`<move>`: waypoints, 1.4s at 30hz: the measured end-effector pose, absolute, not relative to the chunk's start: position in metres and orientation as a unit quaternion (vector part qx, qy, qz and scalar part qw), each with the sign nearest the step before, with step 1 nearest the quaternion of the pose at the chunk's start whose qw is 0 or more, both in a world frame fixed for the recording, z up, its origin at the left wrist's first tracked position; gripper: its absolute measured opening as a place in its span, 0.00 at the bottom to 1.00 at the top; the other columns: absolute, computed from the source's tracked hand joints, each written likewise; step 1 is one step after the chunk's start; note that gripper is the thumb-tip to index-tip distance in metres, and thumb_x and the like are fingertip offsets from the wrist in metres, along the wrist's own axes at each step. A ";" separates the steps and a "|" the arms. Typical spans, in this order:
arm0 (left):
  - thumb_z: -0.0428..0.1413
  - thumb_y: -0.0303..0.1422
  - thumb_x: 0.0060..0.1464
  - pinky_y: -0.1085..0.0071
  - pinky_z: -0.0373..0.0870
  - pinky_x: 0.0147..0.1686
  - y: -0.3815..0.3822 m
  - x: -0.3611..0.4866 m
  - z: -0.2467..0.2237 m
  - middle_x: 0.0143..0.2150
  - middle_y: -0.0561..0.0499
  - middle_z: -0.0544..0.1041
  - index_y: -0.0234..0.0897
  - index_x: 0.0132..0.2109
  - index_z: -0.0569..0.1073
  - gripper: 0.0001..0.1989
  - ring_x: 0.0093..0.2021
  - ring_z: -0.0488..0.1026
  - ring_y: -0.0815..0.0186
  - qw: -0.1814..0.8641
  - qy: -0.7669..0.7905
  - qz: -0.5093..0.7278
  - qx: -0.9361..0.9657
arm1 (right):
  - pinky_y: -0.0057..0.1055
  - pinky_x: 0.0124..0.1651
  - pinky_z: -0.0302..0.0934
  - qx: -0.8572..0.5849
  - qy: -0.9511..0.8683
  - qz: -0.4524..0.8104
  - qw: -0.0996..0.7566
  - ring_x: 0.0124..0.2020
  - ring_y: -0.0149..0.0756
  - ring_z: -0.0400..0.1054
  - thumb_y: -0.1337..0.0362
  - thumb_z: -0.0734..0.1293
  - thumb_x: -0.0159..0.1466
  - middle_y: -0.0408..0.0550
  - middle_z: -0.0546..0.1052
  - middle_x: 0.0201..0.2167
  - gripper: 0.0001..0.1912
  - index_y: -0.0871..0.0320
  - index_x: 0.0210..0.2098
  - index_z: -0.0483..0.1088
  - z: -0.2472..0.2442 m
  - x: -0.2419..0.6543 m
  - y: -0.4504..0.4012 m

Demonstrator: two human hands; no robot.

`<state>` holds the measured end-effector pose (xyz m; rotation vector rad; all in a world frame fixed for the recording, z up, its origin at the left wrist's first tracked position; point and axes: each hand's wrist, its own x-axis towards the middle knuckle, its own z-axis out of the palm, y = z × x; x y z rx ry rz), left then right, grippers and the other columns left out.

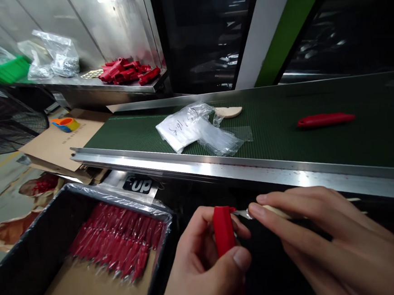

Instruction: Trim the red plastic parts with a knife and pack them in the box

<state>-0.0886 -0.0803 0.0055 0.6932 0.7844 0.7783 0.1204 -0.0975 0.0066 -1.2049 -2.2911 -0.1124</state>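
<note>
My left hand [205, 256] is closed around a long red plastic part [224, 229], which stands nearly upright in front of the belt. In my right hand [319, 233] is a small trimming knife with a pale handle [276, 211]. Its short blade [243, 214] meets the upper right edge of the part, where a small red bit sticks out. My left palm hides some of the part's lower length. Another red part [326, 119] lies alone on the green conveyor belt [274, 137] at the right.
Clear plastic bags [195, 127] and a beige piece [230, 112] rest on the belt. At lower left, a lined bin [67, 194] holds several bagged red parts [117, 240]. More red parts [126, 71] are piled on a metal shelf. Tape [66, 124] sits on cardboard beside a fan [7, 117].
</note>
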 end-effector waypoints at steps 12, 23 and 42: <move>0.65 0.40 0.53 0.80 0.55 0.24 -0.082 -0.096 0.004 0.28 0.56 0.66 0.38 0.43 0.72 0.16 0.24 0.60 0.78 0.817 0.369 0.316 0.312 | 0.37 0.44 0.66 -0.442 -0.860 -0.068 0.245 0.49 0.40 0.66 0.75 0.63 0.64 0.48 0.72 0.52 0.29 0.53 0.63 0.63 0.008 0.123 -0.098; 0.63 0.39 0.54 0.80 0.60 0.22 -0.078 -0.093 -0.002 0.28 0.55 0.69 0.36 0.43 0.68 0.15 0.21 0.63 0.78 0.869 0.273 0.328 0.251 | 0.35 0.48 0.66 -0.467 -0.824 -0.017 0.319 0.53 0.40 0.66 0.78 0.63 0.62 0.51 0.71 0.52 0.29 0.54 0.61 0.65 0.005 0.115 -0.103; 0.66 0.37 0.50 0.76 0.63 0.26 -0.077 -0.094 0.003 0.37 0.50 0.75 0.37 0.43 0.70 0.17 0.25 0.69 0.73 0.907 0.222 0.322 0.158 | 0.29 0.50 0.66 -0.472 -0.792 0.061 0.383 0.53 0.34 0.65 0.82 0.60 0.63 0.51 0.69 0.51 0.25 0.58 0.56 0.69 -0.001 0.094 -0.105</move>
